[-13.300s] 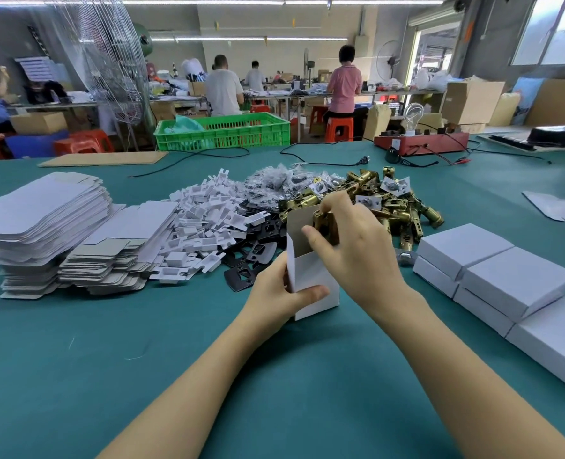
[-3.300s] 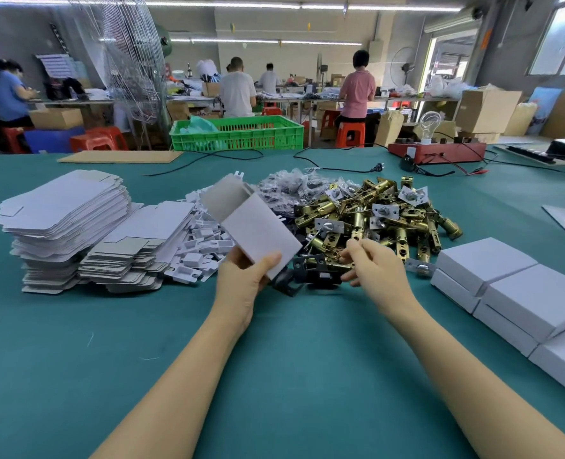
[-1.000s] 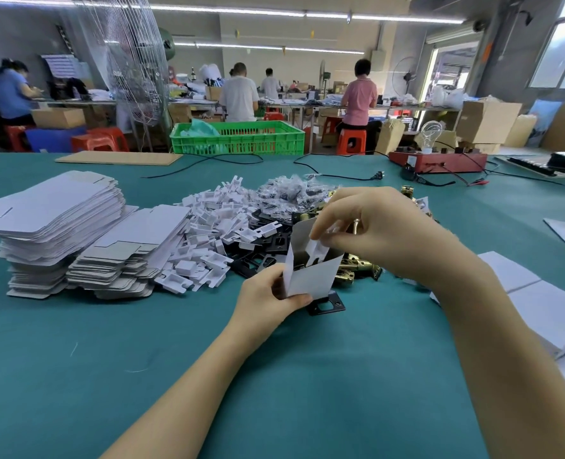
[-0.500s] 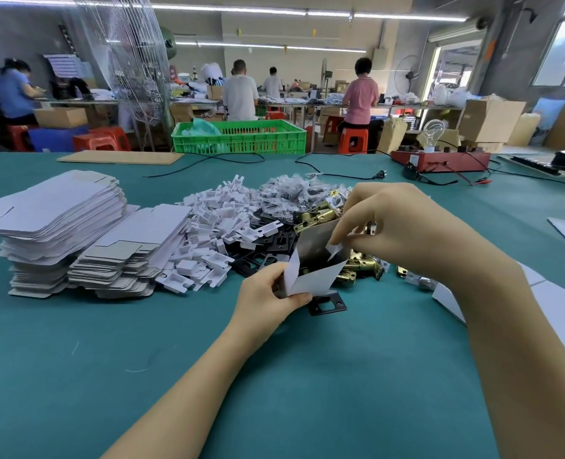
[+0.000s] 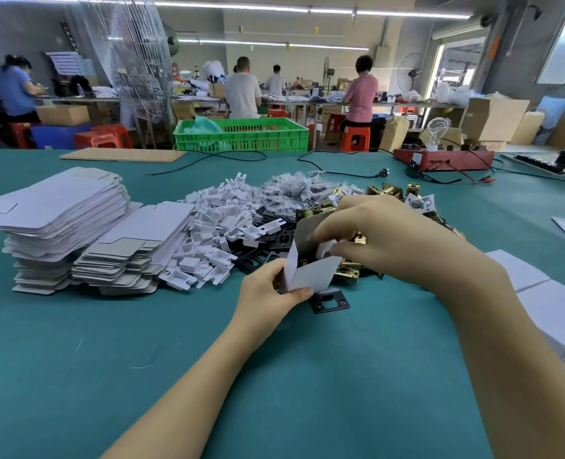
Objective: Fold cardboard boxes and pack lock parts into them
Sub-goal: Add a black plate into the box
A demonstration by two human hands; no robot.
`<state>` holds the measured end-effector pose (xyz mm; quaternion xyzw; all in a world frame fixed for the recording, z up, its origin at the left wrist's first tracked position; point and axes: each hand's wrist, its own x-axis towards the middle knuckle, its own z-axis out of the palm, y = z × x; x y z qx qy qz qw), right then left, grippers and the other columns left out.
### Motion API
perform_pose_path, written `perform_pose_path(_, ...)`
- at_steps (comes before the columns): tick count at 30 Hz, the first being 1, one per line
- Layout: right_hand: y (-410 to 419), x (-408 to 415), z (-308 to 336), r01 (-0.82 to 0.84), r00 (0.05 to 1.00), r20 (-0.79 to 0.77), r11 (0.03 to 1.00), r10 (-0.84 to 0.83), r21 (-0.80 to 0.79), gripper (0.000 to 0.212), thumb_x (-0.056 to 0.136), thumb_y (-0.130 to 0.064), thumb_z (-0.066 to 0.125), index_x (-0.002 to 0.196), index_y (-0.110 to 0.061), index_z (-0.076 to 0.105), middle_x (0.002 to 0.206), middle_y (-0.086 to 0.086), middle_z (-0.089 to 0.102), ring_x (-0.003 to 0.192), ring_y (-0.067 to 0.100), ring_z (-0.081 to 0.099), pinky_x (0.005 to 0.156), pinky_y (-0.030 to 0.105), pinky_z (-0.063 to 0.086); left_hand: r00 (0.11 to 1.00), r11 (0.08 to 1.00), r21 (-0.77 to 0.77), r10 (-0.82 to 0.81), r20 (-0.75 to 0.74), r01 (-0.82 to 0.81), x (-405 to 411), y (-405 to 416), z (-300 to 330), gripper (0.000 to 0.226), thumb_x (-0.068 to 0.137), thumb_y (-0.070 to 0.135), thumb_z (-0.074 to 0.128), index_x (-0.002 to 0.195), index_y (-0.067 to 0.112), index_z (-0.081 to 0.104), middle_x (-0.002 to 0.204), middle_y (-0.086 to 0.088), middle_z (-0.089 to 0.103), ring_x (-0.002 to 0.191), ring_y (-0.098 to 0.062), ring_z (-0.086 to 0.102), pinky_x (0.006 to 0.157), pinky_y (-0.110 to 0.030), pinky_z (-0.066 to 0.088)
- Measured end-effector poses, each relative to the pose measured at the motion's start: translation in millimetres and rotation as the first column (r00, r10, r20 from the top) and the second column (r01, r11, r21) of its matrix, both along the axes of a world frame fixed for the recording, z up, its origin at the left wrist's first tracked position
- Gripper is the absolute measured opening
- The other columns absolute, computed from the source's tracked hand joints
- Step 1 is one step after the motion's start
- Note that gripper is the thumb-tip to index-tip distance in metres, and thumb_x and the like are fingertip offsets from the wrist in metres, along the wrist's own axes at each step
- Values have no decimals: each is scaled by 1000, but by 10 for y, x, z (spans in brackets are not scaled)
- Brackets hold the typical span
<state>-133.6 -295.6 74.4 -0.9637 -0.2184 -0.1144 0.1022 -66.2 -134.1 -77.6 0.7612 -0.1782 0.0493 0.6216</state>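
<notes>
Left hand (image 5: pixel 267 293) grips the thin white cardboard box (image 5: pixel 311 273); right hand (image 5: pixel 373 236), now lower, pinches its flap

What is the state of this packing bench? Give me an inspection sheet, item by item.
Surface: teal table, long, shared.
Job's things: open white box held over the near edge of the parts piles; flat box blanks stacked left; white plastic inserts; black plates; brass lock parts; closed white boxes right.
Clutter: one black plate lies loose by the box; cardboard sheet far left.
Hands: left hand grips the box's lower corner; right hand pinches something white at its mouth.
Cables: black cable with plug across the far side.
Surroundings: green crate, red device, people working at far benches.
</notes>
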Motion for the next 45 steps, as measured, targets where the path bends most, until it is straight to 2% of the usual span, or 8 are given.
perform_pose_path(11,-287,158,-109,198,980,-6,957,-201,211,4,87,-18,67,87,-19,71,76,-7,65,73,3,60,60,12,41,996,987,-135,76,-50,-83,52,42,-1,34,77,11,81,96,36,67,95,12,72,91,-10,66,72,-19,54)
perform_pose_path(15,-263,293,-360,242,913,-333,970,-236,-24,11,87,-26,68,95,-19,69,89,-5,65,82,11,64,67,25,55,990,967,-218,117,-80,-132,90,79,-1,37,80,10,78,107,32,65,104,12,72,97,-8,67,79,-21,51)
perform_pose_path(19,-183,417,-635,211,892,-384,971,-239,-113,15,83,-20,71,97,-16,69,86,-3,62,82,17,61,60,24,50,986,959,-232,144,-90,-161,115,71,-16,37,79,9,79,105,31,65,104,11,73,98,-7,68,77,-18,50)
perform_pose_path(32,-153,599,-983,179,928,-315,979,-201,-96,7,86,-13,64,86,-19,65,80,-5,57,80,15,53,65,24,40,984,971,-170,152,-97,-167,138,67,-31,36,79,8,79,110,21,66,105,5,73,99,-14,68,91,-35,54)
perform_pose_path(36,-289,546,-820,189,902,-414,973,-121,130,12,87,-17,67,80,-23,59,91,-1,64,86,17,60,72,27,47,984,968,-192,144,-108,-162,136,72,-25,37,79,7,79,113,16,66,105,3,73,99,-14,68,89,-32,54)
perform_pose_path(38,-363,494,-731,277,866,-499,837,-6,471,10,89,-8,63,83,-15,60,97,9,68,84,18,65,71,28,52,984,966,-203,137,-113,-158,135,78,-26,38,79,6,79,113,17,66,106,4,73,100,-13,68,88,-29,53)
perform_pose_path(40,-421,454,-666,428,801,-572,498,178,754,9,89,1,58,87,-7,56,100,17,71,86,24,71,64,28,58,984,967,-200,135,-117,-156,135,81,-25,38,79,6,79,113,19,66,107,6,72,100,-13,67,87,-27,53)
perform_pose_path(45,-527,429,-644,630,702,-485,-138,521,764,46,75,-5,58,118,7,52,111,22,68,88,33,71,55,27,58,986,971,-191,122,-115,-143,125,78,-14,39,79,6,78,112,21,66,107,6,72,101,-13,67,87,-28,53)
